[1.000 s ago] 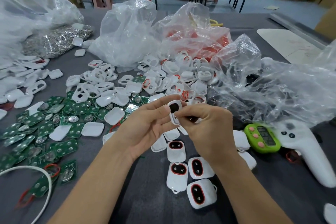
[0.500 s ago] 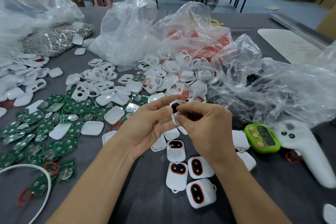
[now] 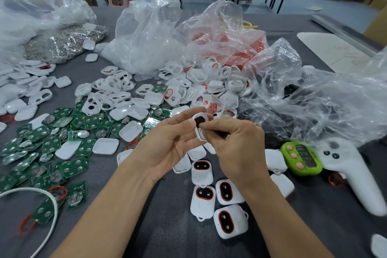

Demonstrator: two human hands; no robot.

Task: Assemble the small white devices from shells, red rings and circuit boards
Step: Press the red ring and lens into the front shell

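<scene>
Little has moved since a second ago: my left hand (image 3: 167, 144) and right hand (image 3: 236, 146) still pinch one white shell (image 3: 201, 125) above the worktop (image 3: 167, 226), fingers clamped. Four finished devices (image 3: 227, 224) lie nearby; bare worktop nearest me.

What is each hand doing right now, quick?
Left hand: holding a white shell at its fingertips.
Right hand: closed, pinching a black pad into that shell.

I log: shells (image 3: 105, 146) white; circuit boards (image 3: 76, 166) green, silver dots; rings (image 3: 204, 192) red; timer (image 3: 301, 158) lime, pink buttons; table (image 3: 167, 226) grey.
</scene>
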